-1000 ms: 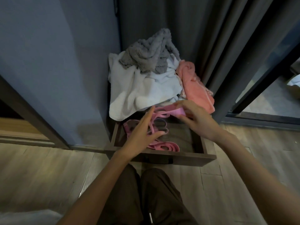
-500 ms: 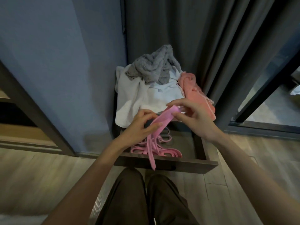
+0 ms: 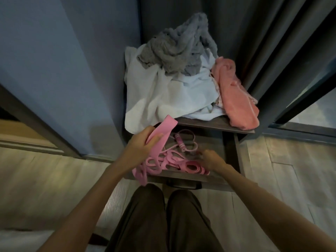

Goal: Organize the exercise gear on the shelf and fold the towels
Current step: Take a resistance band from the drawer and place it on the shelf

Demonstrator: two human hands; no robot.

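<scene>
Reaches up from the lower left, bare forearm slanted: left hand (image 3: 143, 142) with fingers curled round a wide, flat pink resistance band (image 3: 164, 128). One end sticks up past the thumb, the rest drapes limp over the front of the drawer (image 3: 237, 155). Inside the open dark-wood drawer, a tangle of thinner pink loop bands (image 3: 171, 162) and a jump rope (image 3: 179, 140) with a pink grip. Right hand (image 3: 211, 160) dipped low at the tangle's right edge, motion-blurred; cannot tell how far open or whether gripping anything. On the shelf (image 3: 200, 122) above, crumpled in a heap: smooth white towel (image 3: 163, 95), nubby grey towel (image 3: 178, 50) on top, plush coral towel (image 3: 236, 99) at the right edge.
</scene>
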